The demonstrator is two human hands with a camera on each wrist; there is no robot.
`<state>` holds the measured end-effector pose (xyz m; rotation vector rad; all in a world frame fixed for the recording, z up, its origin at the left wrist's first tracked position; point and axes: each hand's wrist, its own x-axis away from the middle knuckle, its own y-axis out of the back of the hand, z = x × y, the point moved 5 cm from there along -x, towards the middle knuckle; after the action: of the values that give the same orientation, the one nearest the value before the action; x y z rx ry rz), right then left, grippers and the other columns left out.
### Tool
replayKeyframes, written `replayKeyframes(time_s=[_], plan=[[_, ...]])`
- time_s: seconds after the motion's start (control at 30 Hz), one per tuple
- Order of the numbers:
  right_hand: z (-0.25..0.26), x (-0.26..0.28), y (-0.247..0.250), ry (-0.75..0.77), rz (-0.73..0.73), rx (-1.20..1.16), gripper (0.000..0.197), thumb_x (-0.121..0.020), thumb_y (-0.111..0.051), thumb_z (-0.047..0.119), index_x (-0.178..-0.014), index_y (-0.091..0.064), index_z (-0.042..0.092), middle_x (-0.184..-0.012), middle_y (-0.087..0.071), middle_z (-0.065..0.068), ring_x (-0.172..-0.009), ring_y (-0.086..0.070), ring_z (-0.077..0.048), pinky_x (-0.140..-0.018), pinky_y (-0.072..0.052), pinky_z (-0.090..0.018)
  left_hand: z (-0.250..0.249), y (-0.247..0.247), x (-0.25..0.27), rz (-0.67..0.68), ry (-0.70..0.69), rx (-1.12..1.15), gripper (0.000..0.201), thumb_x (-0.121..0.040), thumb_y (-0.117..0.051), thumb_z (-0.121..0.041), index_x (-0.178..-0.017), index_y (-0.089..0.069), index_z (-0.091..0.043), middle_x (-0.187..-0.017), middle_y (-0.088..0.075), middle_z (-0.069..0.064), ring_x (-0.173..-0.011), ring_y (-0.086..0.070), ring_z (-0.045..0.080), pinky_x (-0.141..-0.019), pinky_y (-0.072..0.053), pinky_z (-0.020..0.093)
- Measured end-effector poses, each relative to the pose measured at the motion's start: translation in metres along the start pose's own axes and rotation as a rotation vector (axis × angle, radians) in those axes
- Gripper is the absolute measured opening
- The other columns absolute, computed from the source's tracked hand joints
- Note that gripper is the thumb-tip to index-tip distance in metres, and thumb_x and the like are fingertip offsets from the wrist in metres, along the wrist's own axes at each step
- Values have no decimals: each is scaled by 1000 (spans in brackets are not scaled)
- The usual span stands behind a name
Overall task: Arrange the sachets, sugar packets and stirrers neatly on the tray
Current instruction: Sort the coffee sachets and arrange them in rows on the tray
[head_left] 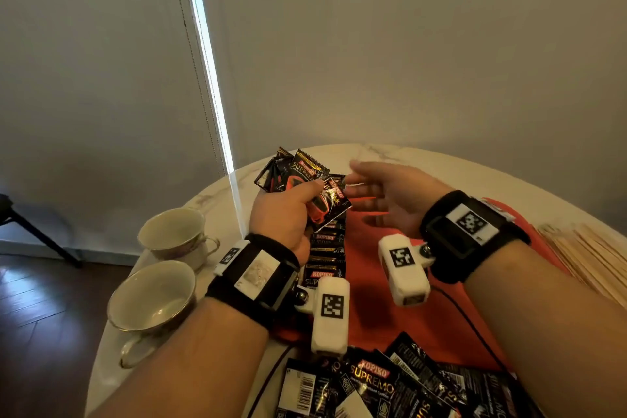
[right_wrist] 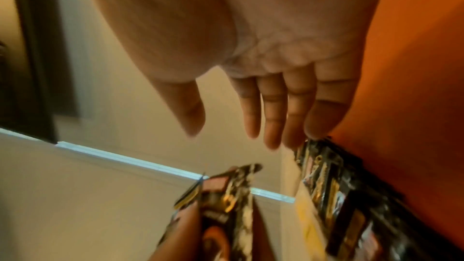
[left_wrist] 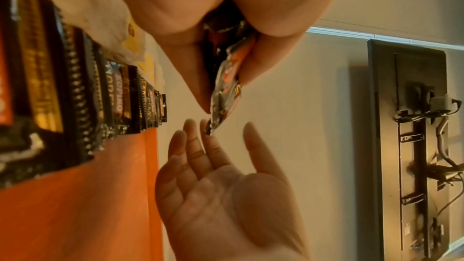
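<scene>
While left hand (head_left: 286, 214) grips, sachets (head_left: 307, 176) fan up-left.

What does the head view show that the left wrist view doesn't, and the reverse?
Head only: two teacups, wooden stirrers right of the tray, loose sachets at the near edge.

Left wrist only: the right hand palm-side with straight fingers, and a wall-mounted screen's back.

Both: the left hand gripping a bunch of sachets, the sachet row on the orange tray.

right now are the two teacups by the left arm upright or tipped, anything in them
Upright and empty: both teacups stand mouth-up on the table, and the head view looks down onto bare pale insides.
</scene>
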<state>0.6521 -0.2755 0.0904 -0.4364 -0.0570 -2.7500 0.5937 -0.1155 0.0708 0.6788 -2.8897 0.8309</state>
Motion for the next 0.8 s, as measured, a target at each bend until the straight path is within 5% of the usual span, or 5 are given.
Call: replayKeyframes(time_s=[0.13,0.37,0.5,0.67,0.8], plan=[[-2,24,-14,144,93,93,13,-85,-77,14,-95,-68,15,-86,-71,-6,-68,-63,-15,-62,-48,-29,-3,-5,11,61,18,25,38,-82,-83,-6,-117,-70,0,-101,-78,20,-91,-78,37,-83,-63,54],[-1,25,0,275,60,-191,18,-89,-65,-3,-102,-67,8,-88,-71,-8,-70,-67,-16,-62,-55,-29,-7,-2,19,139,-40,-59,24,-87,-76,0,-110,-70,4,-97,-79,18,-84,-79,26,-61,-63,33],[-2,24,3,269,29,-285,21,-84,-67,0,-102,-64,9,-92,-70,-11,-72,-65,-19,-67,-52,-33,-3,-6,21,176,-33,-127,16,-86,-74,7,-101,-69,9,-90,-78,20,-80,-79,28,-69,-66,39],[-9,18,2,232,-37,-420,46,-69,-79,26,-110,-70,6,-108,-68,-18,-99,-62,-33,-108,-43,-55,-2,-7,20,213,2,-142,4,-88,-71,8,-87,-69,4,-83,-78,16,-78,-78,26,-67,-66,38],[-12,15,4,244,-95,-434,21,-82,-76,24,-97,-71,9,-95,-72,-13,-88,-67,-28,-94,-54,-49,3,-8,21,227,22,-152,4,-87,-71,7,-91,-70,6,-88,-78,20,-82,-78,28,-66,-65,35]])
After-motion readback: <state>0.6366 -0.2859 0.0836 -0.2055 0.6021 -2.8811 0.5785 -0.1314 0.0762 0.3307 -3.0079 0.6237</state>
